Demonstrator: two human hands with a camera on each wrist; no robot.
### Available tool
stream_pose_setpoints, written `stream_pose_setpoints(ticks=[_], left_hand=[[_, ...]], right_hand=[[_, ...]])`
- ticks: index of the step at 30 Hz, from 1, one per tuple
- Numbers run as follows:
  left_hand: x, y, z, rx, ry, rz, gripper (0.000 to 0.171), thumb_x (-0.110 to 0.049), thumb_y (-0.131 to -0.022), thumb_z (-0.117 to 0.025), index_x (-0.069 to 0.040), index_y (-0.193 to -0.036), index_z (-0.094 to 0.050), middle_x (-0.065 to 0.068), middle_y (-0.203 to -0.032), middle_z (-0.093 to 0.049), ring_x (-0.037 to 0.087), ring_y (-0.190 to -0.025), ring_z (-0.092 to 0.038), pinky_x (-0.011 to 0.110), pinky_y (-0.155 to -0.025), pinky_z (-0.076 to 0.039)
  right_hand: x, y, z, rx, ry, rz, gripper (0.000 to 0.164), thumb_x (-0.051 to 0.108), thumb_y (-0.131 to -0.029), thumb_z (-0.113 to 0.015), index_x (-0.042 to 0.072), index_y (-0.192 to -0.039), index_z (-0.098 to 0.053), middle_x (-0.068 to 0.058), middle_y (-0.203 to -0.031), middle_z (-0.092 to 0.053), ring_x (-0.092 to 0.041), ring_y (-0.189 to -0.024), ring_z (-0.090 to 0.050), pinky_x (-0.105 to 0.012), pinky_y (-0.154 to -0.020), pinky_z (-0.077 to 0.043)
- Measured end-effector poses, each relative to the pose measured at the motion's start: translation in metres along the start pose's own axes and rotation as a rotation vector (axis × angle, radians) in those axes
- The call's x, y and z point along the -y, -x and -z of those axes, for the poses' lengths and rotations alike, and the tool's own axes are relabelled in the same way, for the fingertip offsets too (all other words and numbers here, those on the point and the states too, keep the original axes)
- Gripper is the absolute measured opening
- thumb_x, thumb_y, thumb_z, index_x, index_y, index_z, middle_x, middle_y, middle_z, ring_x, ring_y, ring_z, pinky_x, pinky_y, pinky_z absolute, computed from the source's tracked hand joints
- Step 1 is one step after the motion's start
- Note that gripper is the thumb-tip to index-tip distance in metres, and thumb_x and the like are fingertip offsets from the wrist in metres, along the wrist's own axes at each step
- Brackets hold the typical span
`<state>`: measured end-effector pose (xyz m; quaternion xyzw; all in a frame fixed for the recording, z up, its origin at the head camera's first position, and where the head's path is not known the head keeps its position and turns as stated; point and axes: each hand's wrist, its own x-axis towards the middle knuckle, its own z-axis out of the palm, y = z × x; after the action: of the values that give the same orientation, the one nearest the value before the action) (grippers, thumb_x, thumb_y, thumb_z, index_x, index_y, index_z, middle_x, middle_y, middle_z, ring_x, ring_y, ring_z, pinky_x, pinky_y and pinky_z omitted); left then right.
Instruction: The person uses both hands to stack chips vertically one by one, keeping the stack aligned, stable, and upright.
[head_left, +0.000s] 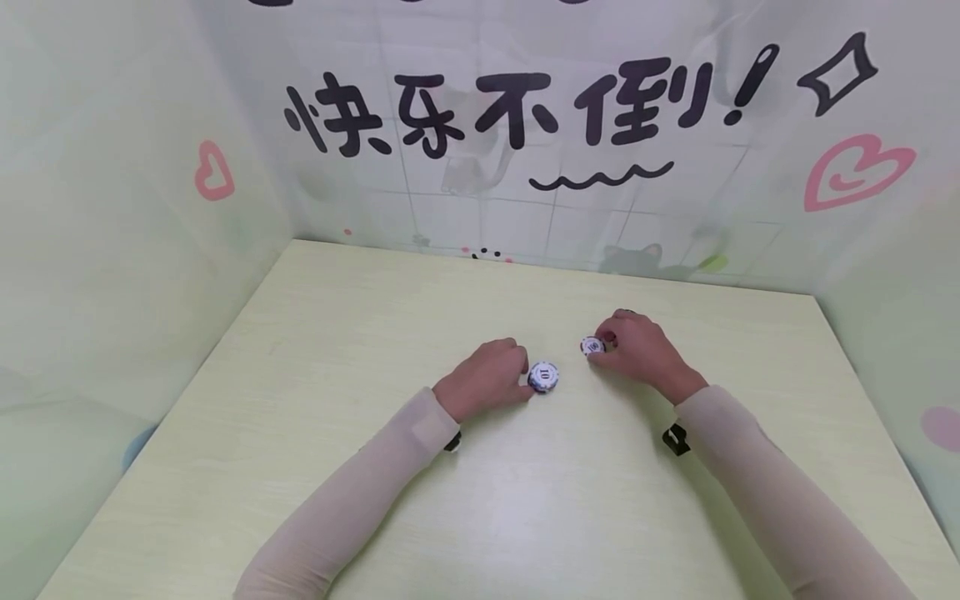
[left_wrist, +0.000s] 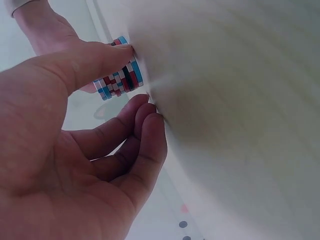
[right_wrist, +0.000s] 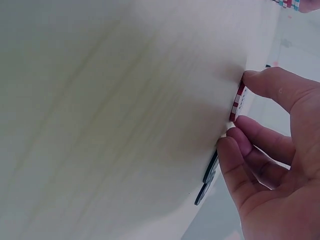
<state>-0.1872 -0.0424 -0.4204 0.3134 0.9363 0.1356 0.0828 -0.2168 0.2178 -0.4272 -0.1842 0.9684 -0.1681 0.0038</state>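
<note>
A stack of poker chips (head_left: 543, 377) stands on the table, its white top chip marked 10. Red, blue, black and white edges show on the stack (left_wrist: 125, 77) in the left wrist view. Beside it is my left hand (head_left: 486, 379), thumb against or close to the stack, fingers loosely bent with a small gap to the chips. My right hand (head_left: 641, 350) pinches a single red-and-white poker chip (right_wrist: 237, 103) between thumb and fingers, at the table surface. Two dark chips (right_wrist: 211, 167) lie by the right fingertips, mostly hidden by that hand in the head view.
The pale wooden table (head_left: 360, 333) reaches back to a printed cloth (head_left: 495, 217) with dark lettering. Similar cloth hangs along the left and right sides. A dark wrist device (head_left: 676, 438) shows under the right sleeve.
</note>
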Motion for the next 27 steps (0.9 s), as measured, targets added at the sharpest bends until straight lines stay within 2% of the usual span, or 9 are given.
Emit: stream_pose_setpoints(ticks=[11, 18, 27], left_hand=[[-0.0002, -0.0007, 0.0006, 0.009, 0.0, -0.002, 0.024, -0.027, -0.086, -0.073, -0.004, -0.092, -0.071, 0.0, -0.082, -0.059, 0.014, -0.075, -0.052, 0.025, -0.067, -0.045], [-0.0003, 0.0003, 0.0005, 0.004, -0.002, 0.001, 0.024, -0.027, -0.086, -0.074, -0.004, -0.092, -0.071, 0.0, -0.082, -0.059, 0.014, -0.075, -0.052, 0.025, -0.068, -0.045], [-0.0006, 0.0017, 0.0012, 0.006, 0.006, 0.0, 0.025, -0.027, -0.086, -0.074, -0.003, -0.093, -0.071, 0.0, -0.083, -0.059, 0.014, -0.076, -0.052, 0.025, -0.068, -0.045]], right_hand=[[-0.0006, -0.0046, -0.0013, 0.014, 0.043, -0.002, 0.032, 0.031, -0.078, -0.075, 0.004, -0.094, -0.07, -0.007, -0.091, -0.063, -0.023, -0.083, -0.056, -0.041, -0.074, -0.048], [0.0004, -0.0027, 0.0008, 0.019, 0.024, -0.033, 0.038, 0.032, -0.078, -0.076, 0.002, -0.101, -0.07, -0.009, -0.097, -0.067, -0.025, -0.086, -0.059, -0.042, -0.078, -0.049], [0.002, 0.0043, 0.0005, 0.026, 0.003, -0.04, 0.035, 0.029, -0.079, -0.077, 0.003, -0.101, -0.069, -0.007, -0.094, -0.066, -0.023, -0.083, -0.059, -0.042, -0.076, -0.049]])
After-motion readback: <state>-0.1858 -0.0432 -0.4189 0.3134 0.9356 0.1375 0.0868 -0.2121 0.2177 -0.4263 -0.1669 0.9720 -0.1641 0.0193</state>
